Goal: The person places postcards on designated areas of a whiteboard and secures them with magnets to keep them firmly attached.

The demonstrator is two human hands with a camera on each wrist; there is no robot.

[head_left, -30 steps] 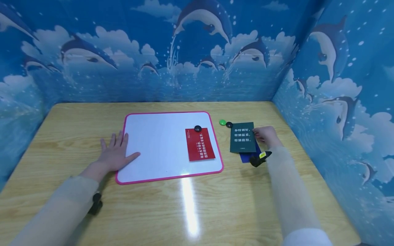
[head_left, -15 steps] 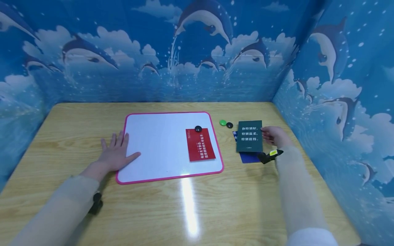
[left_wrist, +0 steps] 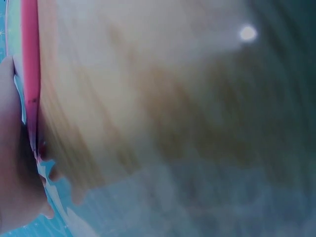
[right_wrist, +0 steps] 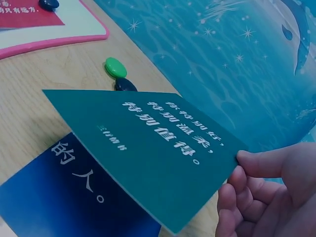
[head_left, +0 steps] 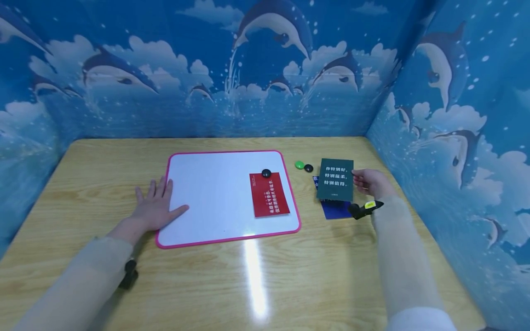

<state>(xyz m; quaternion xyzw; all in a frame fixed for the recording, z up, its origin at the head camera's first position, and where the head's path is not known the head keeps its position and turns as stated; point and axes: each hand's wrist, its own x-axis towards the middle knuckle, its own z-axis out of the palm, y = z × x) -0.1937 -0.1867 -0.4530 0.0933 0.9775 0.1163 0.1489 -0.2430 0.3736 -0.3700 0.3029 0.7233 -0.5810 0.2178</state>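
Note:
My right hand [head_left: 371,181] pinches the right edge of a dark green card [head_left: 335,179] with white lettering, between thumb and fingers. In the right wrist view the green card [right_wrist: 148,148] is raised at a tilt over a blue card [right_wrist: 69,197] lying on the table. My left hand [head_left: 153,209] lies flat with fingers spread, across the left edge of a white magnetic board [head_left: 211,197] with a pink frame. A red card [head_left: 269,197] lies on the board's right side, a round black magnet [head_left: 266,173] at its top edge.
A green magnet [head_left: 299,164] and a black magnet [head_left: 308,168] sit side by side on the wooden table [head_left: 198,285], between board and cards. A dolphin-print curtain [head_left: 174,110] stands behind the table and along its right side.
My right hand has drawn the green card to the right and lifted it, uncovering more of the blue card. The left hand and the board have stayed in place.

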